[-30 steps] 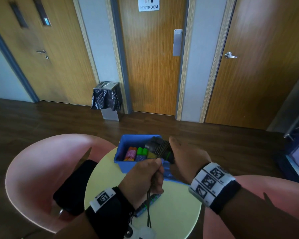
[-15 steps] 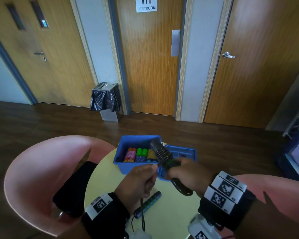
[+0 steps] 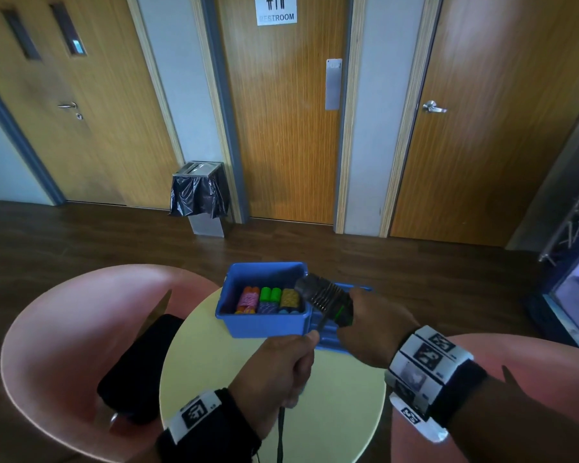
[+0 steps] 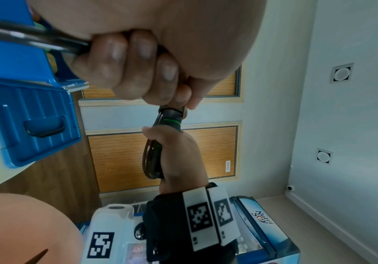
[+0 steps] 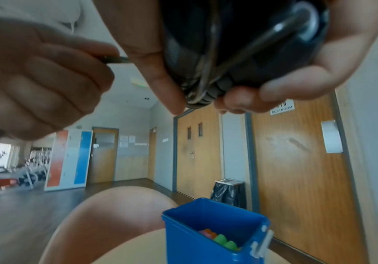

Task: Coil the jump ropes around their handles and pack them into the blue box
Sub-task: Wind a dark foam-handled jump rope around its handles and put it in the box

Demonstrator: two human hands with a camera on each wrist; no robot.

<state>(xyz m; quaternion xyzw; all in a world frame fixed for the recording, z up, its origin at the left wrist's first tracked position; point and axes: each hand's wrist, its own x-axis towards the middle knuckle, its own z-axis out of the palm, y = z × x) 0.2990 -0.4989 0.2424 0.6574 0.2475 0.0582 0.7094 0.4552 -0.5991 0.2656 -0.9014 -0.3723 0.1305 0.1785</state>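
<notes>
On the round yellow table (image 3: 335, 396) stands the open blue box (image 3: 264, 324) with three coiled coloured ropes (image 3: 268, 300) inside. My right hand (image 3: 371, 325) grips a black handle with green rings (image 3: 323, 294), rope turns wound round it, just over the box's right edge. My left hand (image 3: 281, 362) grips the black rope (image 3: 318, 325), which runs taut up to the handle. The slack (image 3: 280, 436) hangs below my fist. In the wrist views the left fingers (image 4: 124, 59) curl round the rope (image 4: 25, 37), and the right hand (image 5: 274, 85) wraps the coiled handle (image 5: 228, 44).
The blue lid (image 3: 331, 332) lies flat right of the box. Pink chairs (image 3: 64, 329) (image 3: 532, 362) flank the table, and a black object (image 3: 141, 362) sits on the left one. A lined bin (image 3: 199, 202) stands by the wooden doors.
My right hand has swung the wound handle up and back over the box's right edge. My left fist has risen along the rope, and the second handle on the table is now out of sight.
</notes>
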